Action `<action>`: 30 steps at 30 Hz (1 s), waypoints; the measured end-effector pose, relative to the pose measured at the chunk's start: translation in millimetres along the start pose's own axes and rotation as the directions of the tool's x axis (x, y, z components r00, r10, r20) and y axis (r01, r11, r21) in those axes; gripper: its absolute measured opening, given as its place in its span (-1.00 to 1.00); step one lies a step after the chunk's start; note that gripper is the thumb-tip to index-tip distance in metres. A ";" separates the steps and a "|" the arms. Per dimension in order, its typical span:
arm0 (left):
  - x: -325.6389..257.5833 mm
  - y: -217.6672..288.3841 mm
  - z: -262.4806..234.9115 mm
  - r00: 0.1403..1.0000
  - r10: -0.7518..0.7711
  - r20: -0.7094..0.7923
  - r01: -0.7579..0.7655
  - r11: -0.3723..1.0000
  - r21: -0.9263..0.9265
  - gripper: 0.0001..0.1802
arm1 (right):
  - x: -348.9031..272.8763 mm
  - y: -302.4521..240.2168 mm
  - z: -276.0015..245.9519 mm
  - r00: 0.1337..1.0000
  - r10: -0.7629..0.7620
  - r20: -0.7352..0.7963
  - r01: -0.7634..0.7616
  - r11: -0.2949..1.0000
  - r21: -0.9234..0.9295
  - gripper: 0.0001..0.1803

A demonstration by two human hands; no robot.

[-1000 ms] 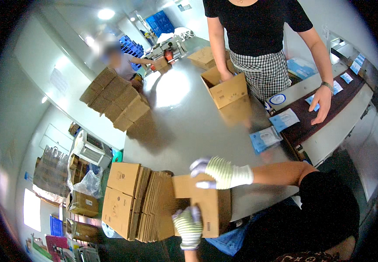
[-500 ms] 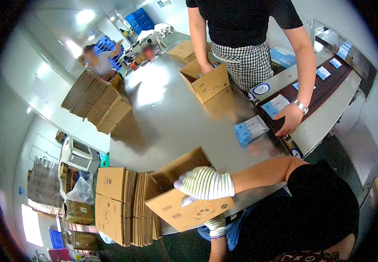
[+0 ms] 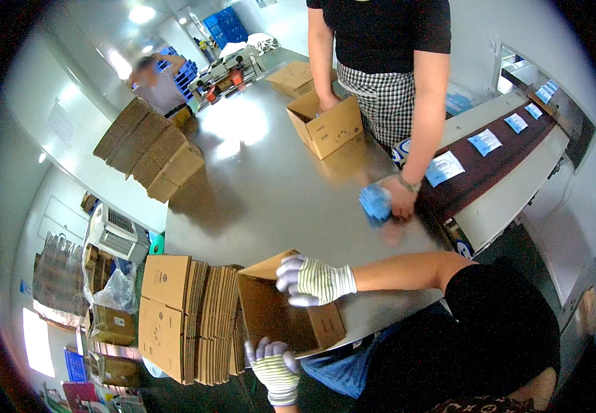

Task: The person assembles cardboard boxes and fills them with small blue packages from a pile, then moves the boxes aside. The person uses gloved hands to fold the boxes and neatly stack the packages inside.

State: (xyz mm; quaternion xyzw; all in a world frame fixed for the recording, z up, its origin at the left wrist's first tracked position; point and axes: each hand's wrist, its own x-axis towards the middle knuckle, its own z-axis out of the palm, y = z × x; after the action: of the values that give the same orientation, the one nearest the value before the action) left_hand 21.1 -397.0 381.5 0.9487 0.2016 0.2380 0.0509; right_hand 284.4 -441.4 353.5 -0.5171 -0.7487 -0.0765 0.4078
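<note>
The right hand [image 3: 316, 281], in a striped knit glove, has its fingers half curled over the upper rim of an open carton [image 3: 265, 310]; whether they pinch the cardboard I cannot tell. The left hand [image 3: 274, 370], gloved alike, sits at the carton's lower left corner with fingers parted and slightly bent; its grip is also unclear. The carton stands tipped at the near edge of the metal table [image 3: 270, 217], its mouth showing a dark brown inside. Just to its left, flattened cartons [image 3: 191, 320] are packed upright in a row. Farther across, a co-worker's hand [image 3: 402, 199] is on a bunch of blue packets [image 3: 374, 205], while that person's other arm reaches into a second open carton [image 3: 336, 134]. On the right, a dark conveyor belt [image 3: 470, 182] carries a line of blue-and-white packets [image 3: 484, 142]. At the far left, a person [image 3: 160, 89] with raised arms is behind a pile of folded cardboard [image 3: 150, 148].
</note>
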 end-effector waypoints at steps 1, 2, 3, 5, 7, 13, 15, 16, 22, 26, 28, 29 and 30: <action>1.0 1.1 1.7 0.994 0.083 0.073 -0.093 0.983 0.160 -0.73 | -4.3 2.3 9.8 0.984 0.075 -0.160 -0.077 0.997 -0.008 -0.63; -1.2 1.0 12.1 0.997 0.069 0.022 -0.072 0.973 0.219 -0.80 | -8.2 -2.9 12.4 0.984 0.079 -0.159 -0.081 0.997 -0.009 -0.63; -3.2 0.6 20.8 0.997 0.070 0.023 -0.074 0.974 0.215 -0.80 | -13.8 -9.0 13.8 0.958 0.255 -0.133 -0.249 0.966 0.064 -0.55; -4.0 -0.2 35.9 0.983 0.090 -0.158 -0.056 0.976 0.208 -0.85 | -21.2 -25.9 8.2 0.866 0.500 -0.017 -0.482 0.842 0.244 -0.38; -7.8 -2.9 47.3 0.989 0.052 -0.136 -0.022 0.977 0.214 -0.88 | -27.2 -54.6 3.4 0.864 0.486 0.131 -0.504 0.832 0.233 -0.34; 16.2 16.0 44.3 0.974 0.004 -0.226 0.065 0.953 0.297 -0.81 | -32.8 -60.0 -11.9 0.931 0.339 0.136 -0.359 0.915 0.182 -0.40; 19.1 16.5 55.5 0.947 0.026 -0.320 0.086 0.940 0.331 -0.77 | -35.2 -47.5 -2.2 0.953 0.294 0.075 -0.304 0.927 0.222 -0.42; 19.0 17.4 56.3 0.940 0.005 -0.340 0.118 0.934 0.338 -0.75 | -36.1 -43.6 2.6 0.958 0.280 0.065 -0.287 0.925 0.249 -0.44; 19.1 17.4 61.3 0.913 0.013 -0.408 0.141 0.928 0.344 -0.75 | -32.7 -37.3 5.0 0.977 0.212 0.005 -0.204 0.933 0.295 -0.45; 18.3 18.4 59.5 0.936 0.004 -0.352 0.127 0.929 0.348 -0.79 | -33.7 -35.2 9.3 0.974 0.228 -0.001 -0.217 0.929 0.301 -0.44; 19.0 18.1 59.3 0.930 0.016 -0.367 0.122 0.929 0.350 -0.80 | -33.9 -34.9 11.2 0.972 0.233 -0.010 -0.219 0.928 0.300 -0.44; 18.6 18.4 58.8 0.925 0.020 -0.379 0.120 0.932 0.341 -0.79 | -33.7 -35.7 11.0 0.972 0.235 -0.010 -0.220 0.927 0.304 -0.44; 18.3 18.6 58.2 0.920 0.024 -0.391 0.118 0.936 0.333 -0.79 | -33.4 -36.4 10.9 0.972 0.236 -0.010 -0.221 0.925 0.308 -0.43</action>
State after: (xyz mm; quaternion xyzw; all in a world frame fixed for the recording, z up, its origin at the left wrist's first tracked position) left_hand 70.1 -406.6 341.6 0.8710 0.2698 0.3807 -0.1539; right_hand 252.6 -475.8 334.5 -0.5298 -0.6764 0.0756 0.5061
